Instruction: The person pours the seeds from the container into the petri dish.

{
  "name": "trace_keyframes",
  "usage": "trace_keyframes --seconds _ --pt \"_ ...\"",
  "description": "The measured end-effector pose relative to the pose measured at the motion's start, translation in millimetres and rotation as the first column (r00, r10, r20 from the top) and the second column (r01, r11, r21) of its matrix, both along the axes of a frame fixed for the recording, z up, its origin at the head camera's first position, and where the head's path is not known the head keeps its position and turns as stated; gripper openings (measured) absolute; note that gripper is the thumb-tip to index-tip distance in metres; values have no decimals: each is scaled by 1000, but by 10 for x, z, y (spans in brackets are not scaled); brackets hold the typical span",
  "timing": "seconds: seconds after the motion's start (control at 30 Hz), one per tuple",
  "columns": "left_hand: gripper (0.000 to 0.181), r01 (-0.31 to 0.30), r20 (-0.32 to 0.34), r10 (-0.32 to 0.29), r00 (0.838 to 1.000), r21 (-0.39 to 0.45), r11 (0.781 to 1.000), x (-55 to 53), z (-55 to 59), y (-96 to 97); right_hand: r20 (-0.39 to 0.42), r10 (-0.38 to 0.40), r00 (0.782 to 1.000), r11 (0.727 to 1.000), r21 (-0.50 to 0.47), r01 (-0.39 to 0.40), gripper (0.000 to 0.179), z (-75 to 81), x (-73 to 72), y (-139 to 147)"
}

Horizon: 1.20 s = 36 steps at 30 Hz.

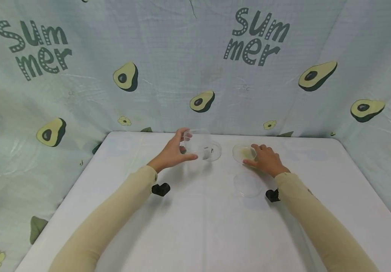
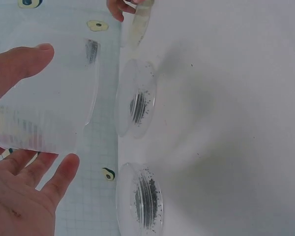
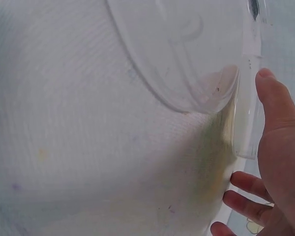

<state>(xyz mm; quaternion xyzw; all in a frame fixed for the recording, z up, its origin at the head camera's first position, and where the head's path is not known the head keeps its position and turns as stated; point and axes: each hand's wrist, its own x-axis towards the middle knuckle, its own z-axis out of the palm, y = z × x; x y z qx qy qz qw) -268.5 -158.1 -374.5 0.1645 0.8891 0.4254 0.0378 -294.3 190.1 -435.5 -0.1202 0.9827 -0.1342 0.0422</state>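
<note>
My left hand (image 1: 175, 151) grips a clear plastic container (image 2: 54, 98) from its left side, thumb on one side and fingers on the other. Beside it stand clear round dishes; one dish (image 2: 137, 101) and a nearer dish (image 2: 141, 199) show black specks and dark ridged patches in the left wrist view. In the head view, a clear dish (image 1: 215, 151) lies just right of the container. A shallow clear dish with a yellowish tint (image 1: 241, 153) is between the thumb and fingers of my right hand (image 1: 266, 160), held at its right side.
A clear round dish or lid (image 1: 247, 185) lies on the white table (image 1: 188, 230) in front of the right hand. Dark objects (image 1: 160, 189) show under both wrists. Behind the table hangs a cloth (image 1: 168, 75) printed with avocados and lettering.
</note>
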Motion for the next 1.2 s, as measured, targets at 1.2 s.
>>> trace_keyframes --seconds 1.2 --pt "93 36 -226 -70 972 -152 988 -234 -49 599 32 -11 999 998 59 9 85 14 -21 -5"
